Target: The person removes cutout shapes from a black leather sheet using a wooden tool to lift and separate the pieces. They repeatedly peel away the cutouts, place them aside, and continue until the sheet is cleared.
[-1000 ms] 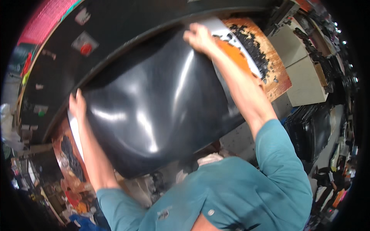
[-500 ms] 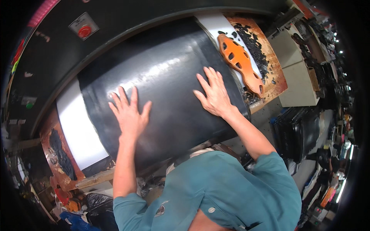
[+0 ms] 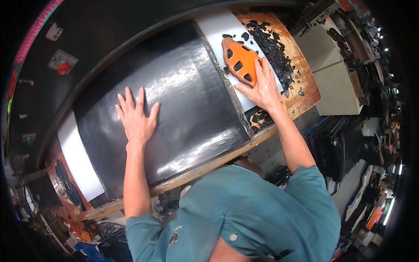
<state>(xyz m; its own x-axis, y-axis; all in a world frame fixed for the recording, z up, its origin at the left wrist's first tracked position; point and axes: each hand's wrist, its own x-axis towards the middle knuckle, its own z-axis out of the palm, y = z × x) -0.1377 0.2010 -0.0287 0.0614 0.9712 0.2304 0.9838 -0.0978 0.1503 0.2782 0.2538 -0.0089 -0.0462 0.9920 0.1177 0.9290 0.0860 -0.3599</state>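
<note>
A wide, shiny black rubber-like sheet lies across the worktable. My left hand rests on it palm down, its fingers spread. At the right, beyond the sheet's edge, my right hand grips the near end of an orange cutting die. Its thumb is on the near side and its fingers lie along the right side. The die is long, with a wavy outline and several dark openings; my hand hides its near end. It sits over a white board.
Small black offcuts are strewn over the worn brown board at the right. A dark machine beam with a red button spans the far side. A wooden rail runs along the near edge. Stacked black sheets stand at the right.
My right hand has left the black sheet and taken hold of the orange die. The sheet now lies flatter and further left, uncovering the near rail. My left hand stays spread on it.
</note>
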